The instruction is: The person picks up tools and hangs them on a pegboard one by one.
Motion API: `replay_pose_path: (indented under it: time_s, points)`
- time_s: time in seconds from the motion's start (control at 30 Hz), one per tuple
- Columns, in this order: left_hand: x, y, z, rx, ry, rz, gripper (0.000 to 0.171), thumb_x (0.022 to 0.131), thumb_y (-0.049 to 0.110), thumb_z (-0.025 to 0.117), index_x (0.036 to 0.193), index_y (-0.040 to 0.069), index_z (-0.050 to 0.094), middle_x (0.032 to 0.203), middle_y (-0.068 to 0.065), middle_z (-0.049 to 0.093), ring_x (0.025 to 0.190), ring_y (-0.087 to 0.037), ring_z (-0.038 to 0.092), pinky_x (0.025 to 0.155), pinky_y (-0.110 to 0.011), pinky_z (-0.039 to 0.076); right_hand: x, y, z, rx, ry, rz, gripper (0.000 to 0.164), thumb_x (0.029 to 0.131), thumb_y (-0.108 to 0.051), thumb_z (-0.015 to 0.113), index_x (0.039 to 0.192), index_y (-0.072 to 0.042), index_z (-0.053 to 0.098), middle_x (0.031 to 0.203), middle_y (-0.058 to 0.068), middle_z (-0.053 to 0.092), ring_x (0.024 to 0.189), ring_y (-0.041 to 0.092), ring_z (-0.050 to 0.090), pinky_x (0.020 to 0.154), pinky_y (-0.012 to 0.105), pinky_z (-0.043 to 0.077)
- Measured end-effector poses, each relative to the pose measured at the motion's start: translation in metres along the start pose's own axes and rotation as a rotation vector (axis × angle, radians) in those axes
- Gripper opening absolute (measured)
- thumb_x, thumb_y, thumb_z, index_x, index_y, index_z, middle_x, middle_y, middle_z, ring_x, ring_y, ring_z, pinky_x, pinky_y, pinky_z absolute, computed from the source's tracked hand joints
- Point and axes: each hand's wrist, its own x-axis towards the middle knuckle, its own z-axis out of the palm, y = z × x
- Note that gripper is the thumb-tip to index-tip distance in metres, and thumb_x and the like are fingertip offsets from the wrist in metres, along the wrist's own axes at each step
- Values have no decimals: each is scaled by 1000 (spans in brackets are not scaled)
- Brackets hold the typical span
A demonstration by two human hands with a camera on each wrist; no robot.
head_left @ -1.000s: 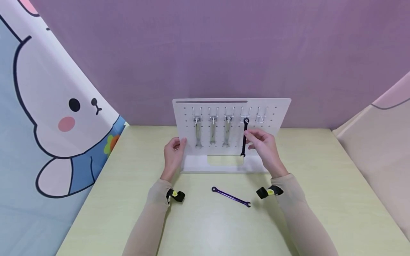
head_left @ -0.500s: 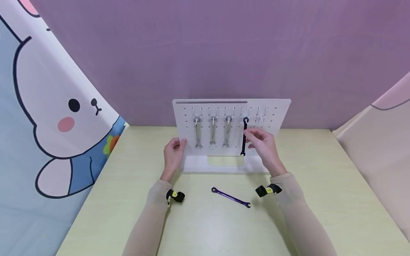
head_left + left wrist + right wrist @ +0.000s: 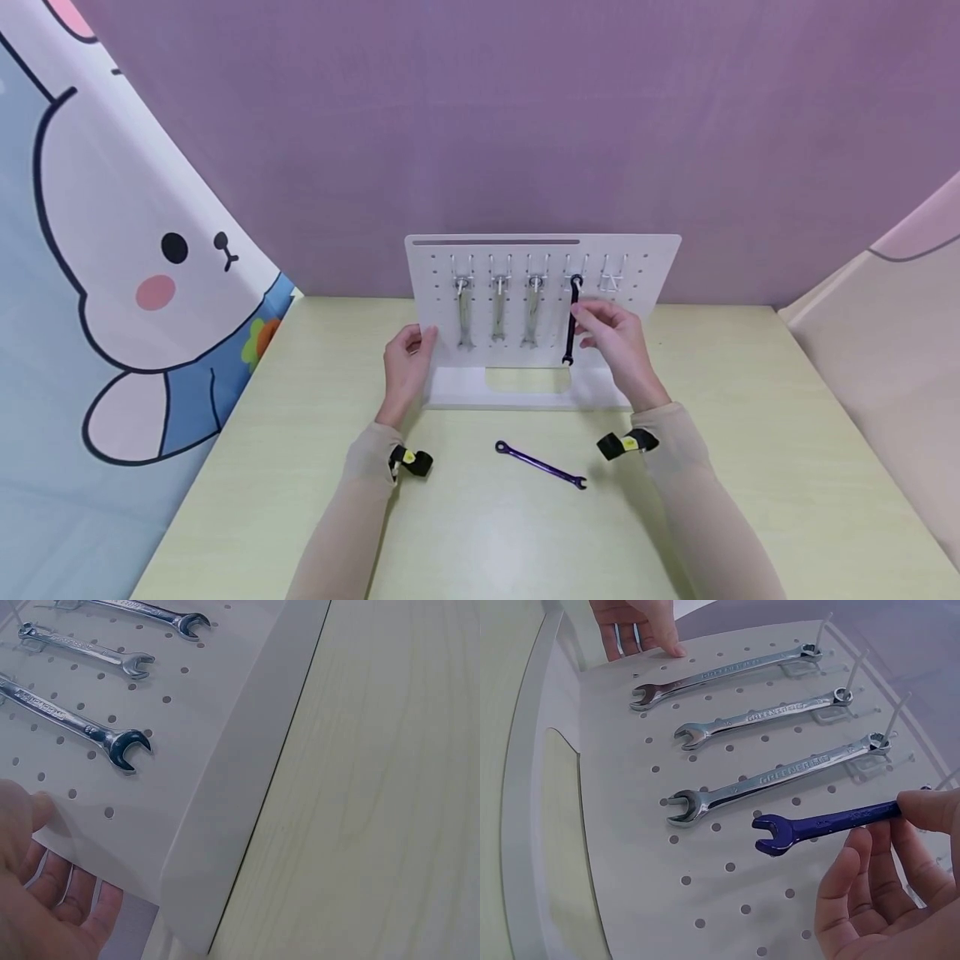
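In the head view my right hand (image 3: 617,348) pinches a dark blue combination wrench (image 3: 572,325) between thumb and fingers. Its ring end is up at the fourth hook of a white pegboard (image 3: 637,287), and the hook's tip appears to pass through the ring; the open end points down. My left hand (image 3: 407,367) grips the board's left edge, thumb on the front and fingers behind, as the left wrist view shows. Three silver combination wrenches, among them the nearest one (image 3: 780,776) in the right wrist view, hang on the hooks to the left.
A second wrench, purple-blue (image 3: 542,465), lies on the pale wooden table (image 3: 480,542) in front of the board. At the right of the row is a bare hook (image 3: 611,273). Behind the table hangs a purple cloth (image 3: 525,125).
The wrench's ring end has shifted slightly onto the fourth hook, whose tip now shows at the ring. My left hand keeps its grip on the board's edge.
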Motion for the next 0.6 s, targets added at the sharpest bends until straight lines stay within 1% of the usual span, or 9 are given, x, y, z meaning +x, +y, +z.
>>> replay_pose_path:
  time_s: [0.2, 0.4, 0.53, 0.6]
  points:
    - [0, 1, 1, -6, 9, 9, 29, 105, 27, 69, 115, 0, 73, 111, -19, 74, 100, -22, 67, 84, -20, 50, 1, 1, 0, 8, -10, 8, 15, 104, -25, 70, 111, -12, 73, 96, -14, 69, 86, 7, 65, 74, 22, 58]
    - [1, -1, 1, -13, 7, 15, 29, 105, 26, 69, 115, -1, 73, 110, -20, 74, 97, -19, 65, 83, -18, 49, 5, 4, 1, 17, -10, 12, 19, 104, -26, 71, 114, -9, 72, 95, -14, 69, 86, 8, 65, 74, 22, 58]
    - [1, 0, 1, -14, 7, 9, 30, 106, 27, 68, 115, -1, 73, 111, -20, 74, 99, -22, 66, 84, -20, 50, 6, 7, 1, -4, -6, -3, 22, 104, -27, 71, 116, -8, 72, 95, -14, 69, 86, 9, 66, 74, 22, 58]
    - [1, 0, 1, -16, 4, 9, 30, 106, 27, 68, 116, -1, 73, 112, -21, 74, 101, -25, 67, 85, -21, 50, 6, 8, 1, -17, 1, -18, 23, 104, -27, 71, 116, -7, 73, 95, -14, 69, 85, 10, 66, 73, 22, 58]
